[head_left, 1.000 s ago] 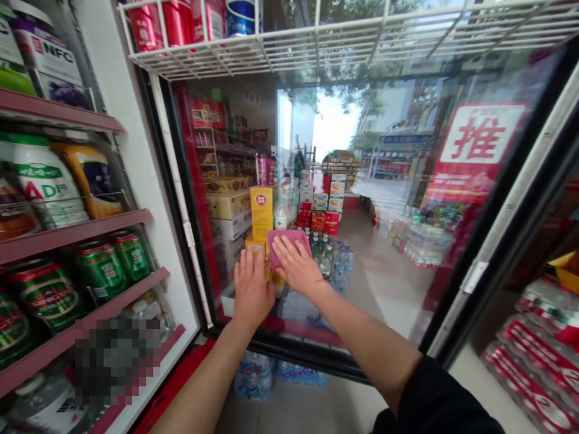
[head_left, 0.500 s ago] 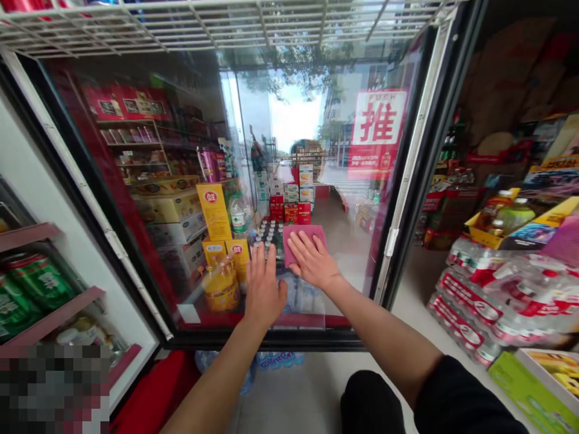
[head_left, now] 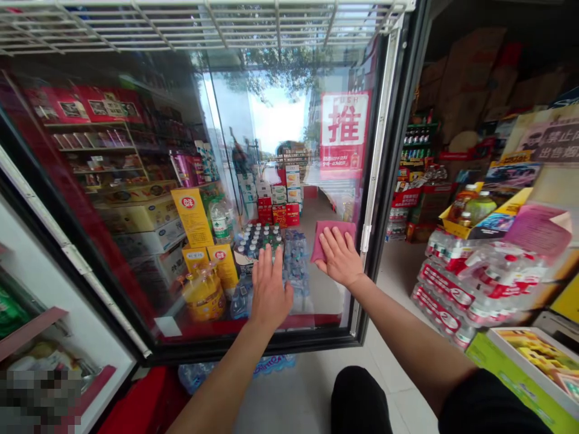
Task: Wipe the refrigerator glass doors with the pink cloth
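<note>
Right hand (head_left: 338, 256) laid flat over a pink cloth (head_left: 317, 244), palm down, fingers straight rather than curled around it; cloth lies against the glass door (head_left: 325, 307), just beside the right-hand frame (head_left: 368, 226) and below a red-and-white sign (head_left: 344, 134). Left hand (head_left: 271, 295) nearby, fingers extended upward, palm toward the pane, contact unclear. Through the glass: yellow boxes (head_left: 193, 216) and white-capped bottles (head_left: 254, 238).

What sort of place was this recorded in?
Probably a small shop or convenience store: an open glass door with a wire rack, seemingly a drinks fridge's, and, to its right, stacked packs of bottles.
</note>
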`<state>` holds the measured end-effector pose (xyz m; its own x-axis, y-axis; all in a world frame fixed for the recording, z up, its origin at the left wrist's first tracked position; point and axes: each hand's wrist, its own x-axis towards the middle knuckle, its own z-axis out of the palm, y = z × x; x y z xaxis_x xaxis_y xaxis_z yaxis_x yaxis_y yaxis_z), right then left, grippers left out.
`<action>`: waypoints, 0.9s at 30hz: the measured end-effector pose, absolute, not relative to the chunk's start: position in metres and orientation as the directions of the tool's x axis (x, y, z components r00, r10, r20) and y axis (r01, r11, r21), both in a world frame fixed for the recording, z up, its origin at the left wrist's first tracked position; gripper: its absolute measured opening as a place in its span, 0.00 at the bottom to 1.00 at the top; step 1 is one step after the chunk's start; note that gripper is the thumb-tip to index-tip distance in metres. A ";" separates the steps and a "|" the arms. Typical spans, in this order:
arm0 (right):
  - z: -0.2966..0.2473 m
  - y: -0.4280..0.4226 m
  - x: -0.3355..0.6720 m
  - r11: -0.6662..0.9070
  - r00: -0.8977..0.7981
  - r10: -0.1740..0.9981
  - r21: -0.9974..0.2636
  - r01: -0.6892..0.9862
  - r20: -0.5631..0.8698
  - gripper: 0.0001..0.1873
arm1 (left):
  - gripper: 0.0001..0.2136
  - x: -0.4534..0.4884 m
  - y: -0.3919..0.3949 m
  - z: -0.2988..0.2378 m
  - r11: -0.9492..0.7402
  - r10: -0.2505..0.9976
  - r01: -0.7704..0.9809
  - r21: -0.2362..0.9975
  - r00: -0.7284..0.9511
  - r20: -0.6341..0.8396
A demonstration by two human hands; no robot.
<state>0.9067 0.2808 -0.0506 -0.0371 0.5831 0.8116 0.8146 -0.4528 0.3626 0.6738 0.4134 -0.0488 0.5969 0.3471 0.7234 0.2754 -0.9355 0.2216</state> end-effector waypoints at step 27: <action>0.062 0.437 0.792 -0.235 -0.245 0.552 0.431 0.871 0.797 0.41 | 0.44 0.631 0.473 -0.007 -0.921 0.326 0.342 0.186 0.416 0.849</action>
